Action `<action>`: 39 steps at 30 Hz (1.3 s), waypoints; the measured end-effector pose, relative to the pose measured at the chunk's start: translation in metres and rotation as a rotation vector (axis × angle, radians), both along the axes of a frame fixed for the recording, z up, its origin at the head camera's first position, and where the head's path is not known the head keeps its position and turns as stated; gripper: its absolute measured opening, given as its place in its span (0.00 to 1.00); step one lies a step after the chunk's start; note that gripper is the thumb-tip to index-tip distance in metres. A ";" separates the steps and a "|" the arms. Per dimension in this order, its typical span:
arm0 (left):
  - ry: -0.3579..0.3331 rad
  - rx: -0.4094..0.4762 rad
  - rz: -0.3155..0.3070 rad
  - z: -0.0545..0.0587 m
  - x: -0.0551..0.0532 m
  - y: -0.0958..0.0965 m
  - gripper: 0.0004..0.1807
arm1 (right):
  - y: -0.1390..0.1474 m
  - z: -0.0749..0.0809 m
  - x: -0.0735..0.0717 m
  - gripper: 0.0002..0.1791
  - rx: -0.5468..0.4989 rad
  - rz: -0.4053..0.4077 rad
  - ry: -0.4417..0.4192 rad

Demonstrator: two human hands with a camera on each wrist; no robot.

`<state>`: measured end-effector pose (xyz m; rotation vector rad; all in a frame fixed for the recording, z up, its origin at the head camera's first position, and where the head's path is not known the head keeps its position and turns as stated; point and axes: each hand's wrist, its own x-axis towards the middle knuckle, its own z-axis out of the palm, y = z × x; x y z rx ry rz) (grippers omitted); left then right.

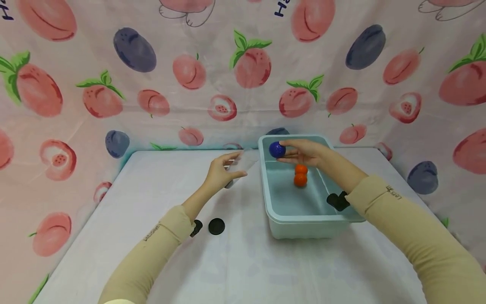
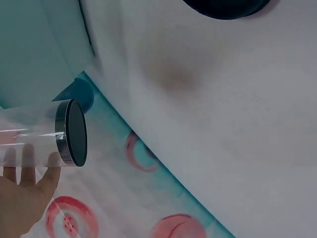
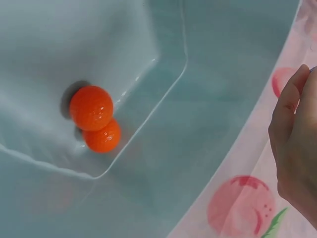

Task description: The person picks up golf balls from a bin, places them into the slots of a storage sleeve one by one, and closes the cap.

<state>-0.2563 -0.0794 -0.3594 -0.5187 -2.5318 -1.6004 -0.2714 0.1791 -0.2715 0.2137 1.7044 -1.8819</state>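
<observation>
My left hand (image 1: 222, 172) grips a clear plastic cylinder (image 1: 243, 162) that has a black base (image 2: 77, 133). It tilts toward the basin, just left of the rim. With thumb and fingers, my right hand (image 1: 303, 152) pinches a dark blue ball (image 1: 277, 149) above the back left of the light blue-green basin (image 1: 315, 218). Two orange balls lie touching on the basin floor, the front orange ball (image 1: 300, 180) and the back orange ball (image 1: 301, 169). In the right wrist view the blue ball is almost wholly hidden behind the hand.
A round black lid (image 1: 217, 226) lies on the white table (image 1: 235, 270) in front of the left forearm. Black wrist cameras are strapped under both sleeves. A fruit-print cloth (image 1: 159, 118) hangs behind the table.
</observation>
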 end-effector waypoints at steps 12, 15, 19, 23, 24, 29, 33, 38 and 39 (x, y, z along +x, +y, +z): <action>-0.012 -0.037 0.009 0.005 0.000 0.012 0.34 | -0.012 -0.001 0.005 0.32 -0.052 -0.010 0.063; -0.011 -0.044 0.000 0.005 0.001 0.014 0.35 | -0.015 -0.002 0.005 0.29 -0.035 -0.018 0.072; -0.004 -0.044 -0.004 0.006 0.001 0.017 0.35 | -0.018 -0.003 0.005 0.29 -0.012 -0.014 0.084; 0.008 -0.049 -0.003 0.006 0.001 0.018 0.34 | -0.022 -0.003 0.006 0.30 0.014 -0.006 0.092; 0.011 -0.049 -0.004 0.006 0.001 0.019 0.34 | -0.023 -0.004 0.006 0.30 0.016 -0.004 0.095; 0.013 -0.036 -0.009 0.005 0.001 0.021 0.34 | -0.027 -0.004 0.008 0.18 0.015 -0.007 0.113; -0.002 -0.034 -0.003 0.006 0.000 0.022 0.33 | -0.025 -0.004 0.008 0.12 0.028 -0.006 0.123; -0.032 -0.030 0.000 0.005 -0.001 0.018 0.33 | -0.019 -0.007 0.005 0.12 0.033 -0.027 0.120; -0.033 -0.032 0.001 0.005 -0.001 0.017 0.33 | -0.017 -0.008 0.004 0.13 0.034 -0.027 0.123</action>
